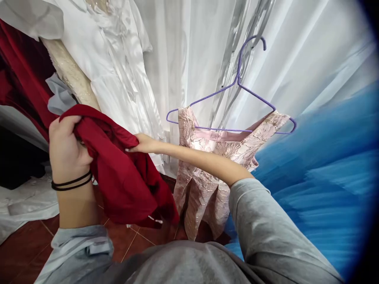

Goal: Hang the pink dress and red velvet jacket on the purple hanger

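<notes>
My left hand (66,148), wrist bent back, fists the red cloth (124,173) while my outstretched right hand (142,144) pinches its far edge.

Red tiled floor (26,248); white fabric (26,201) heaped on it at left.

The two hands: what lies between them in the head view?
In the head view, the red garment spans the stretch: the left hand grips its bunched upper edge, and the right hand rests fingers on its other side.
</notes>
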Available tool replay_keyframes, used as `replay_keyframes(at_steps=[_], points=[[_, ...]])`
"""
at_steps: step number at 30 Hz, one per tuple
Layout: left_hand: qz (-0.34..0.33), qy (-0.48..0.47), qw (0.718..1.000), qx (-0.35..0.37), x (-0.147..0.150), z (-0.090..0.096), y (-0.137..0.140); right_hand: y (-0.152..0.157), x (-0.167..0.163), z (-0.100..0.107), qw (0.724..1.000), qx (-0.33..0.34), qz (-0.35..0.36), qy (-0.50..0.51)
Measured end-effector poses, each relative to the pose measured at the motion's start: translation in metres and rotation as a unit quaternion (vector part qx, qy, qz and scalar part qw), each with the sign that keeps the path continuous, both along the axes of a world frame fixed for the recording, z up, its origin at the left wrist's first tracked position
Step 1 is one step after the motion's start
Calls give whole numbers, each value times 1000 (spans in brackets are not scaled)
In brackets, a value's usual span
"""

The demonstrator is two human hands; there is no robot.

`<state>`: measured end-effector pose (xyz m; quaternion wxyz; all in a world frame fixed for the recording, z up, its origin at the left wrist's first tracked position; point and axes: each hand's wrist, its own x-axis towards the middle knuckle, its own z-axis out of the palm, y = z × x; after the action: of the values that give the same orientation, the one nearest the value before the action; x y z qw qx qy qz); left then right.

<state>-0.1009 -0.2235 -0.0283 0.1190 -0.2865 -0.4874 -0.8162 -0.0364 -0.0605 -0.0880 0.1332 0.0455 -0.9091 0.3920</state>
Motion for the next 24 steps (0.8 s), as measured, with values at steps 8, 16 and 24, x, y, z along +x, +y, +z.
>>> replay_keyframes(at_steps=[8, 16, 24], points=[[-42, -9, 977, -208, -11, 8, 12, 106, -38, 102, 941, 169, -230, 183], [160, 260, 909, -285, 3, 44, 79, 162, 47, 184, 864, 326, -369, 108], [12, 338, 926, -169, 103, 45, 104, 161, 109, 213, 877, 305, -366, 64]])
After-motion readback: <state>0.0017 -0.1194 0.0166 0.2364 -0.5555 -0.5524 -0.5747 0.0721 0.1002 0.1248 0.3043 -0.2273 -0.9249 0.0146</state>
